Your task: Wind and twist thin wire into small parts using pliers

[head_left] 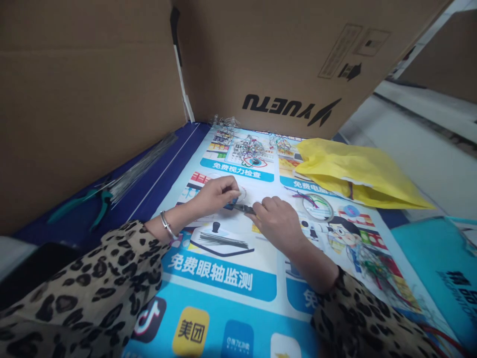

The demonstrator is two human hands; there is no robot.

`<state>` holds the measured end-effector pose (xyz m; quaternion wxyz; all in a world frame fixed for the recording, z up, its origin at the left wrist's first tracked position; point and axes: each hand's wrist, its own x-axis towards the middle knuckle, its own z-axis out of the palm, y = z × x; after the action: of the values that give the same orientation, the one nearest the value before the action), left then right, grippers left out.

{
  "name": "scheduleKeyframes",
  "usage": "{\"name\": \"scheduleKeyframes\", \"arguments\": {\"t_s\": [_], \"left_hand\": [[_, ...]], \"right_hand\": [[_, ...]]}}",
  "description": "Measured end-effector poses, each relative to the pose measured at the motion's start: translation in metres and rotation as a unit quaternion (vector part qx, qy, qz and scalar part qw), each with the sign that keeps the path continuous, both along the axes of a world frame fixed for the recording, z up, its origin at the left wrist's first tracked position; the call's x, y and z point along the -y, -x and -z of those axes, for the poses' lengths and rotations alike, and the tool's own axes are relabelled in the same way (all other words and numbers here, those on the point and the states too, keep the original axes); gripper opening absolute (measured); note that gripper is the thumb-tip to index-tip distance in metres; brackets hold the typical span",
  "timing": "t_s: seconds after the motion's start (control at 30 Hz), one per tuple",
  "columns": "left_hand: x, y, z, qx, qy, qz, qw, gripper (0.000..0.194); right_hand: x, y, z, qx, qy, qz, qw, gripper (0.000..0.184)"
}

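Near the middle of the printed sheet, my left hand has its thumb and forefinger pinched together; what is between them is too small to make out. My right hand is closed around a small dark pair of pliers, whose jaws point left toward my left fingertips. Its handles are mostly hidden in my fist. A short bundle of thin grey wires lies on the sheet just below my hands. To the right of my right hand rests a clear ring-shaped roll with purple and green strands beside it.
Teal-handled pliers and long straight wires lie at the left. Tangled wire pieces sit at the back, with more at right. Cardboard walls enclose the back. A yellow bag and teal bag are right.
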<state>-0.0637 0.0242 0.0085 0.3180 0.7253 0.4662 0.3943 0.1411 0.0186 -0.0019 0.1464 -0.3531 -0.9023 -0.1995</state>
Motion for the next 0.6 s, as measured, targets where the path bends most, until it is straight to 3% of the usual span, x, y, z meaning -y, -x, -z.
{"name": "scheduleKeyframes", "arguments": {"t_s": [0.23,0.4,0.47,0.6], "left_hand": [[0.0018,-0.0002,-0.0033,-0.054,-0.096,0.047,0.993,0.012],[0.0027,-0.0007,-0.0052,-0.073,-0.106,0.082,0.988,0.014],[0.0024,-0.0007,-0.0051,-0.067,-0.100,0.070,0.990,0.013],[-0.0022,0.0024,0.0005,-0.042,-0.088,-0.022,0.995,0.012]], "right_hand": [[0.0004,0.0017,0.0008,0.024,0.100,0.047,0.994,0.032],[-0.0001,0.0018,-0.0034,0.049,0.151,0.064,0.985,0.033],[-0.0008,0.0010,-0.0038,0.043,0.145,0.060,0.987,0.032],[-0.0048,-0.0035,-0.0046,-0.003,0.139,0.078,0.987,0.029]]}}
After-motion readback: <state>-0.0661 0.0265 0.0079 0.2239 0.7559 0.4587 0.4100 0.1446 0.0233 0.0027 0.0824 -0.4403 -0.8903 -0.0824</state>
